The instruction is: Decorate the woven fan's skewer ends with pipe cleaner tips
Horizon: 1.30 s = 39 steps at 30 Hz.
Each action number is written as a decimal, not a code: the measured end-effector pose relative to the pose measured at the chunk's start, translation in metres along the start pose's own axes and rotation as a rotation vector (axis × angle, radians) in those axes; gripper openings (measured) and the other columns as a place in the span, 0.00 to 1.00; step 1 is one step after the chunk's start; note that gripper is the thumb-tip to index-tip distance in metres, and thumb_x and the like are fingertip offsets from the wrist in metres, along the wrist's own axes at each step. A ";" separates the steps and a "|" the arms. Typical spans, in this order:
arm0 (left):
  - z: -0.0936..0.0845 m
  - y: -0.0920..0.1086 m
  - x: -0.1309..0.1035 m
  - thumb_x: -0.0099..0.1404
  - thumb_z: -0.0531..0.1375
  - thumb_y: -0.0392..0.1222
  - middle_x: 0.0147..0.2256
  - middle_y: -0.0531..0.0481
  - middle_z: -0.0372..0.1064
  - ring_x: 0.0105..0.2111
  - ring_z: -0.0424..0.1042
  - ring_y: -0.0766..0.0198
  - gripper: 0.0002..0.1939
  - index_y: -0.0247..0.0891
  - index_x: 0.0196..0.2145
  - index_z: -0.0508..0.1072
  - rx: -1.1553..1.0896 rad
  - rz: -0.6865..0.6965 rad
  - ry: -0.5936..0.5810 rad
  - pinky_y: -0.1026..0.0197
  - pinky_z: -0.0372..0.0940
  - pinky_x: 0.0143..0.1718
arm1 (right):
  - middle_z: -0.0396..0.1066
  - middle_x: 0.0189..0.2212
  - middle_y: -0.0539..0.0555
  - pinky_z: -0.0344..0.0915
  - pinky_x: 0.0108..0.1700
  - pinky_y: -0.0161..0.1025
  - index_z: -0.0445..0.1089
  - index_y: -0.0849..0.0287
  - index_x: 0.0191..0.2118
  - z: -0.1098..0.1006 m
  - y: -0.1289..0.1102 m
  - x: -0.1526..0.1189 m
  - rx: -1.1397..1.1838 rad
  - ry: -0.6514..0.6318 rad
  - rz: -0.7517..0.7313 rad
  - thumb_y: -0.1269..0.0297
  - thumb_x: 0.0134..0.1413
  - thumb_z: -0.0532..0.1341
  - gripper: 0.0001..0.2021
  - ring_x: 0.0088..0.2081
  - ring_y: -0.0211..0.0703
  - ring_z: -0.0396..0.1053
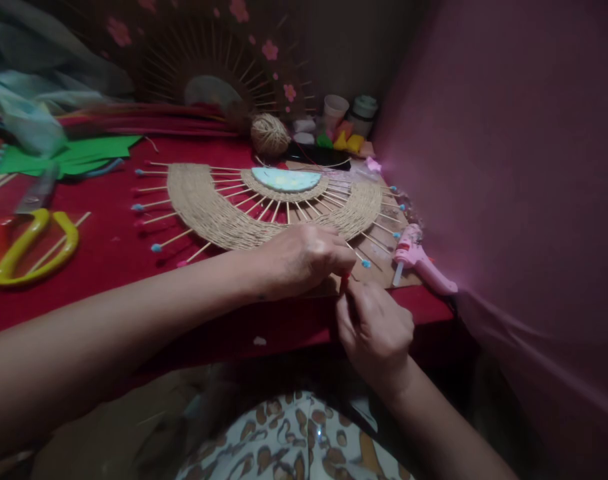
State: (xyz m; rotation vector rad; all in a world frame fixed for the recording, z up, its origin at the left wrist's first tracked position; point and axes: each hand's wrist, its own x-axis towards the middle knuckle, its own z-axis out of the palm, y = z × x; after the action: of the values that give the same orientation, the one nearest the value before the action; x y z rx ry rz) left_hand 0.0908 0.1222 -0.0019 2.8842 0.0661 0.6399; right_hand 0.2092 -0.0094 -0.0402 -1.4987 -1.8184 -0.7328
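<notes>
A half-round woven twine fan [219, 217] with thin sticks radiating from it lies on the table. Small blue and pink tips cap its outer stick ends, and a light-blue half-circle [287, 179] sits at its centre. My left hand [304, 257] reaches over the fan's near edge, fingers closed. Just below and to the right is my right hand [377, 327], closed in a pinch. Between the two hands' fingertips shows a small red piece [344, 281], mostly covered by fingers; its kind cannot be made out.
A pink glue gun [414, 257] rests at the right on a brown board [384, 257]. At left are yellow-handled scissors [37, 250] and green sheets [84, 153]. Behind the fan stand a twine ball [270, 135], a cup [335, 112] and a lidded jar [364, 113]. A pink curtain [509, 167] borders the right.
</notes>
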 end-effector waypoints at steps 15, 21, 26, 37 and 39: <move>0.006 0.003 0.002 0.60 0.57 0.37 0.21 0.52 0.64 0.22 0.61 0.68 0.09 0.35 0.24 0.72 0.004 -0.081 0.046 0.65 0.56 0.23 | 0.73 0.24 0.55 0.63 0.29 0.35 0.71 0.64 0.33 -0.008 0.010 0.015 0.051 -0.045 0.018 0.75 0.54 0.57 0.05 0.27 0.38 0.70; 0.005 0.002 -0.001 0.60 0.56 0.34 0.24 0.52 0.68 0.24 0.65 0.69 0.06 0.35 0.27 0.72 -0.038 -0.081 0.120 0.67 0.56 0.24 | 0.66 0.15 0.47 0.55 0.16 0.30 0.68 0.61 0.26 -0.011 0.013 0.022 0.773 -0.271 0.882 0.62 0.55 0.60 0.10 0.14 0.32 0.60; 0.003 0.003 -0.003 0.64 0.55 0.37 0.26 0.50 0.70 0.25 0.66 0.69 0.08 0.36 0.35 0.74 -0.081 -0.036 0.152 0.67 0.59 0.25 | 0.65 0.13 0.45 0.50 0.12 0.26 0.67 0.61 0.25 -0.008 0.010 0.021 1.066 -0.283 1.144 0.59 0.50 0.63 0.11 0.11 0.29 0.57; 0.003 0.000 -0.004 0.64 0.54 0.37 0.24 0.50 0.68 0.26 0.65 0.67 0.09 0.37 0.28 0.73 0.057 0.047 0.107 0.65 0.59 0.27 | 0.66 0.14 0.46 0.52 0.12 0.27 0.68 0.61 0.26 -0.005 0.011 0.020 1.090 -0.281 1.159 0.57 0.51 0.63 0.12 0.12 0.30 0.58; 0.003 0.000 -0.004 0.63 0.55 0.37 0.25 0.51 0.68 0.26 0.65 0.68 0.09 0.37 0.28 0.73 0.057 0.048 0.117 0.65 0.60 0.27 | 0.66 0.14 0.46 0.53 0.13 0.28 0.69 0.60 0.26 -0.005 0.008 0.017 1.032 -0.259 1.135 0.58 0.51 0.63 0.11 0.12 0.30 0.58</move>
State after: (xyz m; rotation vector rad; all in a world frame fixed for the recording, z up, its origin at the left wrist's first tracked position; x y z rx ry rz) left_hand 0.0884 0.1216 -0.0063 2.9084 0.0324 0.8280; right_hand 0.2154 -0.0013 -0.0241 -1.5128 -0.8731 0.8473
